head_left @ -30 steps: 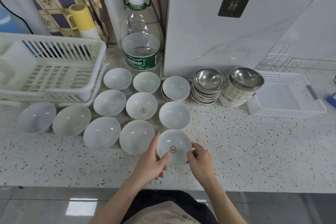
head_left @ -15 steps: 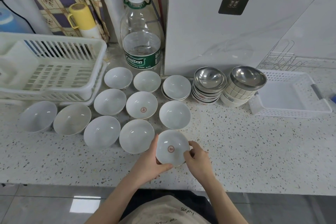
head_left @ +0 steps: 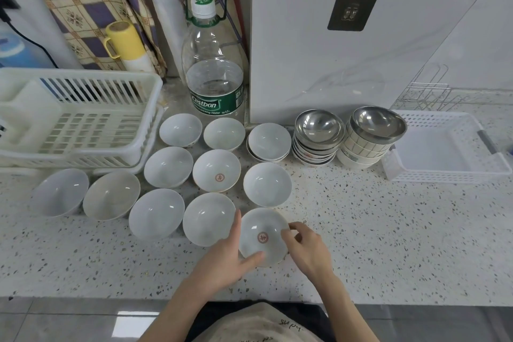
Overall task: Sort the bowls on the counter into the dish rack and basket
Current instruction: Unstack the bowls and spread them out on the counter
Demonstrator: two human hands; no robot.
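— Holding position at the near edge of the counter point(head_left: 388, 244): what has the left hand point(head_left: 222, 261) got?

— A white bowl with a red mark point(head_left: 262, 236). Fingers reach up its left side, thumb curled over the near rim.

— Right hand point(head_left: 305, 247)?

— Fingers bent, pinching the same bowl's right rim. Whether the bowl rests on the counter or is lifted, I cannot tell.

— Surroundings?

— Just beside it, left and behind, a group of white bowls point(head_left: 208, 219). Behind to the right, two stacks topped by steel bowls point(head_left: 319, 126). Dish rack point(head_left: 83, 119) far left; white basket point(head_left: 444, 153) far right.
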